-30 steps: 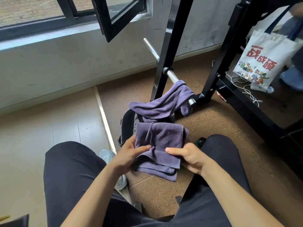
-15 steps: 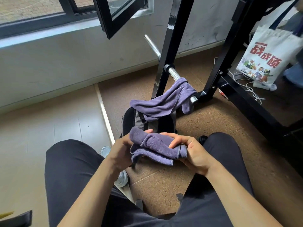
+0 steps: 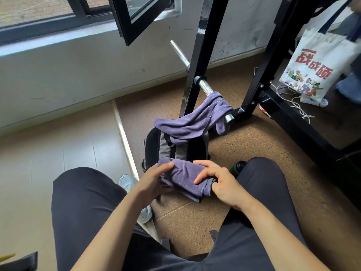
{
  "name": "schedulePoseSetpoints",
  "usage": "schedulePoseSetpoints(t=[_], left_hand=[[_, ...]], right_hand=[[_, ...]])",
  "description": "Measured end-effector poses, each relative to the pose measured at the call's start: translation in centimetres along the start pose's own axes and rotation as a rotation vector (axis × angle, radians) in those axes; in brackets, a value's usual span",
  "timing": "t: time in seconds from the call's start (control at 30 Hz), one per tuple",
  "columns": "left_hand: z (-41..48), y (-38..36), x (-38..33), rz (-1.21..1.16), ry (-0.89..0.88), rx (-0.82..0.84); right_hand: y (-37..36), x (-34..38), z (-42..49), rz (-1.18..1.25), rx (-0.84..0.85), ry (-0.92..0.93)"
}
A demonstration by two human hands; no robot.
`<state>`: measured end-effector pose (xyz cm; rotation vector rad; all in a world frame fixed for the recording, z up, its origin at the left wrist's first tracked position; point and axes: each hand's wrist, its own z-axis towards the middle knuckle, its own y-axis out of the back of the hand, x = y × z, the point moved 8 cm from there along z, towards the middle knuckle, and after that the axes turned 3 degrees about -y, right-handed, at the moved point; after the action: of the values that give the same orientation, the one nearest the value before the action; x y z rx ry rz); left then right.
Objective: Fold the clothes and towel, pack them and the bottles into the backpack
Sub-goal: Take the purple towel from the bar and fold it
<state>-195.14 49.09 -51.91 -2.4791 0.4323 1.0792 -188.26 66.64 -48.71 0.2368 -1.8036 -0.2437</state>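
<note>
A folded purple towel (image 3: 185, 177) sits between my knees, held from both sides. My left hand (image 3: 154, 182) grips its left end, thumb on top. My right hand (image 3: 220, 182) holds the right end, fingers laid over the top and thumb tucked under the edge. Just behind it stands the black and grey backpack (image 3: 156, 145) on the floor, its top open. A second purple cloth (image 3: 197, 120) drapes from the steel bar down onto the backpack. A dark green bottle (image 3: 237, 167) peeks out beside my right knee.
A black metal rack (image 3: 197, 55) with a chrome bar (image 3: 205, 87) stands right behind the backpack. A white tote bag (image 3: 320, 63) hangs at the right above white cables (image 3: 297, 106). My white shoe (image 3: 129, 182) rests on the floor. An open window frame (image 3: 134, 16) juts out above.
The towel hung as a flat double layer one second ago; my hands have folded it over into a compact bundle and lowered it toward the backpack.
</note>
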Motion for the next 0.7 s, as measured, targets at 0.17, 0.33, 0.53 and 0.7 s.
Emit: schedulePoseSetpoints(t=[0.17, 0.33, 0.53, 0.7], left_hand=[[0.5, 0.9, 0.1, -0.006, -0.055, -0.09], [1.0, 1.5, -0.6, 0.079, -0.188, -0.106], [1.8, -0.1, -1.1, 0.072, -0.294, 0.056], [4.0, 3.6, -3.6, 0.015, -0.312, -0.143]], right_hand=[[-0.9, -1.2, -0.4, 0.006, 0.165, -0.014], [-0.8, -2.0, 1.2, 0.036, 0.052, -0.102], [-3.2, -1.7, 3.5, -0.17, 0.108, -0.148], [-0.8, 1.0, 7.8, -0.236, 0.018, -0.15]])
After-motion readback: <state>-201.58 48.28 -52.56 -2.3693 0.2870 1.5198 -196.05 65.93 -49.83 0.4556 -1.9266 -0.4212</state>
